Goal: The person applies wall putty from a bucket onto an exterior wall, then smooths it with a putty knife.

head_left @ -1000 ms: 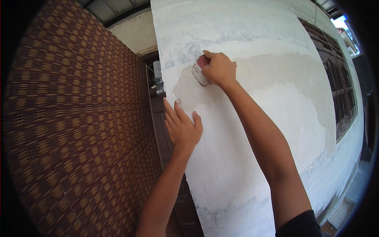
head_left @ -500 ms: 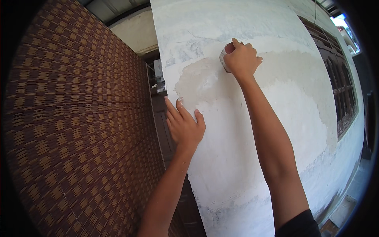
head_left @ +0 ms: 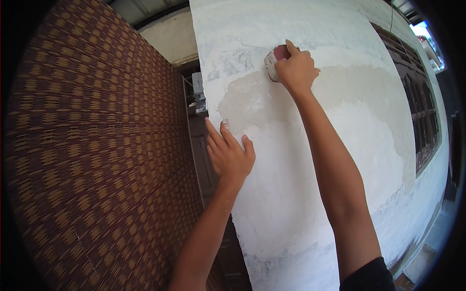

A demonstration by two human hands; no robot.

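My right hand (head_left: 297, 70) is raised high on a white plastered wall (head_left: 276, 203), closed on a reddish flat piece caked with pale plaster (head_left: 273, 62). Its exact kind I cannot make out, as my fingers cover part of it. The piece is at the upper edge of a damp-looking, beige-grey plaster patch (head_left: 359, 85) that runs across the wall. Lower and to the left, my left hand (head_left: 230, 150) rests at the wall's left edge with its fingers spread and nothing in them. White smears mark one of its fingertips.
A brown and tan woven screen (head_left: 111, 140) stands close along the left. Between it and the wall lies a narrow gap with a dark door (head_left: 199, 155). A barred window (head_left: 417, 102) is set in the wall at the right.
My right hand has moved slightly up, and the reddish piece has shifted up and left on the wall. My left hand keeps its place at the edge.
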